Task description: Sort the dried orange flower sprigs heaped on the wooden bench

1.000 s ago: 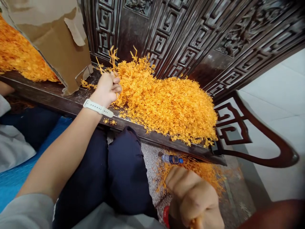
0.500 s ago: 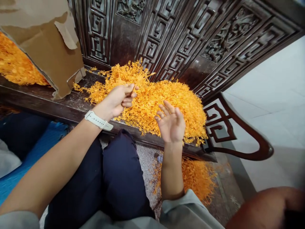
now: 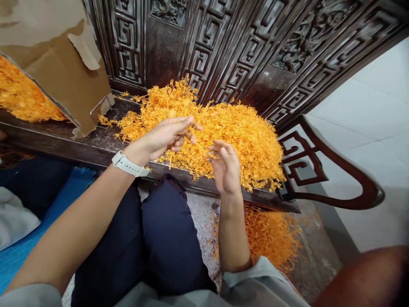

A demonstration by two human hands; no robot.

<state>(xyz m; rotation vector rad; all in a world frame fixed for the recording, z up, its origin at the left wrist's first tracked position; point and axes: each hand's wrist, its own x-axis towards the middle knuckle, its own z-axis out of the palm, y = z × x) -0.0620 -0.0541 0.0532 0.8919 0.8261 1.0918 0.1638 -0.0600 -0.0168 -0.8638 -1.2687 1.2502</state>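
A large heap of small orange plastic-looking flower pieces with thin stems lies on the dark wooden bench. Over its front side, my left hand, with a pale watch strap on the wrist, is partly closed. Thin orange stems show at its thumb and fingers, and one short stem sticks out below the palm. Facing it, my right hand has its fingers loosely bent and apart. I see nothing gripped in it.
A torn cardboard box with more orange pieces stands at the left. Carved wooden panels rise behind the heap; a curved armrest juts out at right. Orange stems lie on the floor below. Another person's bare limb is at lower right.
My left hand has shifted slightly right and its fingers have stretched forward. My right hand has turned inward, nearer the left one. The whole view has shifted slightly.
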